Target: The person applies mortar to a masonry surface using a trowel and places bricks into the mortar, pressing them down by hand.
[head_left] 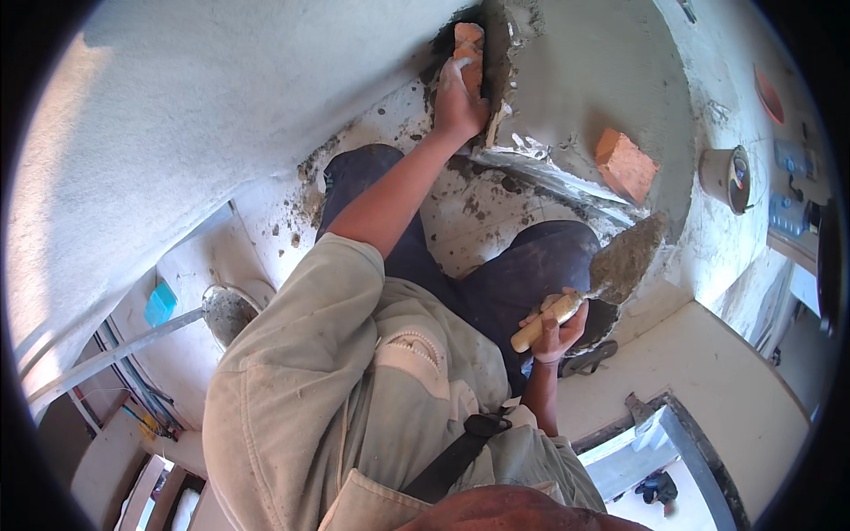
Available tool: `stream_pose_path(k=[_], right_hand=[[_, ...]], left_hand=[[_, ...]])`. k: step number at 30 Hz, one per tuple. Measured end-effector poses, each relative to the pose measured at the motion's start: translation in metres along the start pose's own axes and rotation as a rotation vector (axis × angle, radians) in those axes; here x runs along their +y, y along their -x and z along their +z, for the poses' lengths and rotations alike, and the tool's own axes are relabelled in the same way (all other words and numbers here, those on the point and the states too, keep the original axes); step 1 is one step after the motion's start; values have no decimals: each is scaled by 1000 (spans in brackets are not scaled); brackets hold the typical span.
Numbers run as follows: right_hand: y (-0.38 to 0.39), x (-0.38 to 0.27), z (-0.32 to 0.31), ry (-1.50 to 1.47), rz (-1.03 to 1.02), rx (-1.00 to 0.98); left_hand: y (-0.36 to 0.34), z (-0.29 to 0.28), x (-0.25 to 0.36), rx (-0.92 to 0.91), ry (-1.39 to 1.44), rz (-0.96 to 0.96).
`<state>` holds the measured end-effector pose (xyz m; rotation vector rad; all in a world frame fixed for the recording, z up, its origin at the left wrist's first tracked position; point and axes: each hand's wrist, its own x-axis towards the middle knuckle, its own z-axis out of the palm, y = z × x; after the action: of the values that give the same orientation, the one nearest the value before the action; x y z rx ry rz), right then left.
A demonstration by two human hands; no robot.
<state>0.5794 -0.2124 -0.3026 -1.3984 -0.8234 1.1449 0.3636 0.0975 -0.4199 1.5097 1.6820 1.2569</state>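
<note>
At the top, my left hand (459,108) is closed round an orange brick piece (468,44), in the gap between the white wall and a grey mortared slab. My right hand (560,332), near my right knee, grips the wooden handle of a trowel (627,257). Wet mortar covers the trowel's blade. A broken orange brick (625,165) lies on the slab's near edge, beyond the trowel. The slab's surface (602,71) is smooth wet mortar, with a rough, ragged left edge.
A white wall (221,115) rises along the left. Mortar splatters the pale floor (292,221) around my knees. One bucket (235,310) stands at the left, another bucket (726,177) at the right. A sandal (591,357) lies beside my right hand. Large clear bottles (791,212) stand at the far right.
</note>
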Motion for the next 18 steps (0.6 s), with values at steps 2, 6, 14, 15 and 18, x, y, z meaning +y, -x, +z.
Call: stream_pose_path(k=[2,6,14,15,18], right_hand=[[0,-1,0,4,9,3],[-3,0,0,4,20,-4],[-4,-2,2,58,45,14],[-4,-2,3,67,52,17],[-2,0,4,85,54,23]], left_hand=[[-1,-3,-3,-24,67,-61],[-8,2,-35,-17,354,-166],[-2,-7,-35,-271,550,-322],[-2,0,-46,-231,480,-242],[0,7,-53,-165,391,-137]])
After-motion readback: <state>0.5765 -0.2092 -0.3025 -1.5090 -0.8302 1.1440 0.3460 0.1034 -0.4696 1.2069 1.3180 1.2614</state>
